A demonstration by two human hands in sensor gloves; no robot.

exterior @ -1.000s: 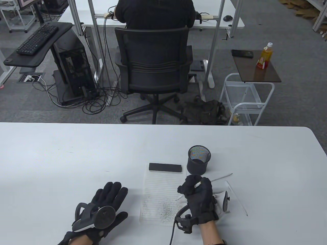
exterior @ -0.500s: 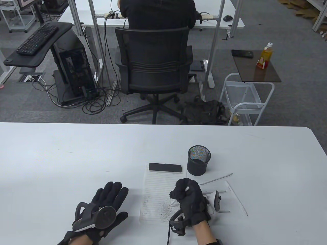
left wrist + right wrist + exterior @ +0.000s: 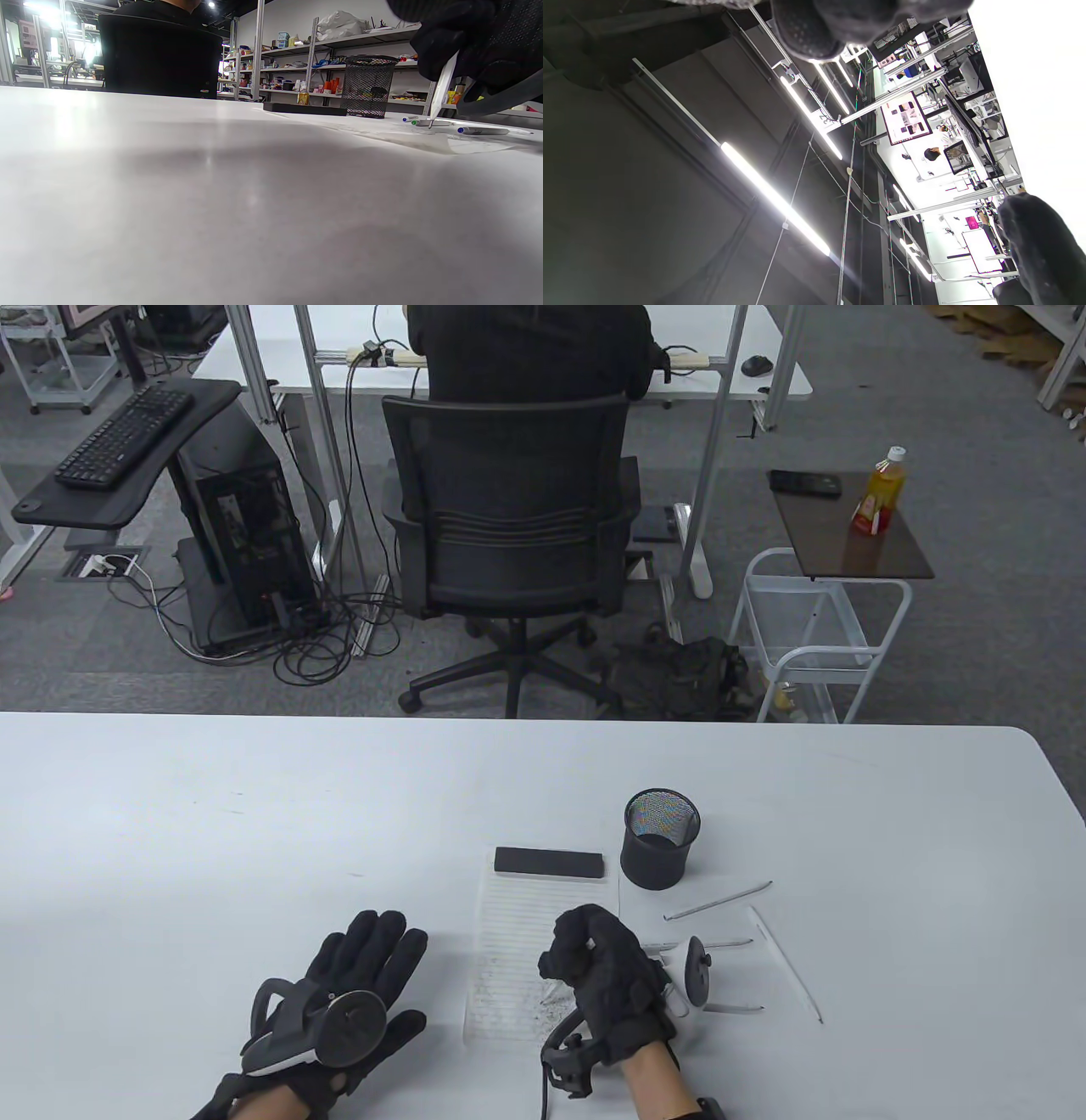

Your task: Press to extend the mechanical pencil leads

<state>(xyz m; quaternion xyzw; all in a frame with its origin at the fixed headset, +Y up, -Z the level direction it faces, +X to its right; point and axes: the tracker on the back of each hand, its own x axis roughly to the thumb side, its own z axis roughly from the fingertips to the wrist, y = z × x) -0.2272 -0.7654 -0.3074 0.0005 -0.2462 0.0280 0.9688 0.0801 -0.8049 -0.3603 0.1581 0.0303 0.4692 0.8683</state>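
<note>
My right hand (image 3: pixel 585 954) grips a white mechanical pencil in a closed fist above the lined notepad (image 3: pixel 522 933). In the table view the pencil is almost hidden by the glove. It shows in the left wrist view (image 3: pixel 443 87), held steeply with its tip down at the paper under the right hand (image 3: pixel 466 38). Three more mechanical pencils lie on the table to the right, one (image 3: pixel 717 901) near the cup, one (image 3: pixel 785 963) farther right and one (image 3: pixel 734 1008) nearer me. My left hand (image 3: pixel 369 963) rests flat and empty on the table, fingers spread.
A black mesh pen cup (image 3: pixel 660 838) stands behind the notepad's right corner. A black rectangular block (image 3: pixel 550 863) lies on the notepad's far edge. The white table (image 3: pixel 212 831) extends left and back. The right wrist view shows only ceiling lights and glove.
My right hand has moved left and toward me over the notepad with the pencil; the pencil's top end no longer shows above the fist. My left hand has not moved.
</note>
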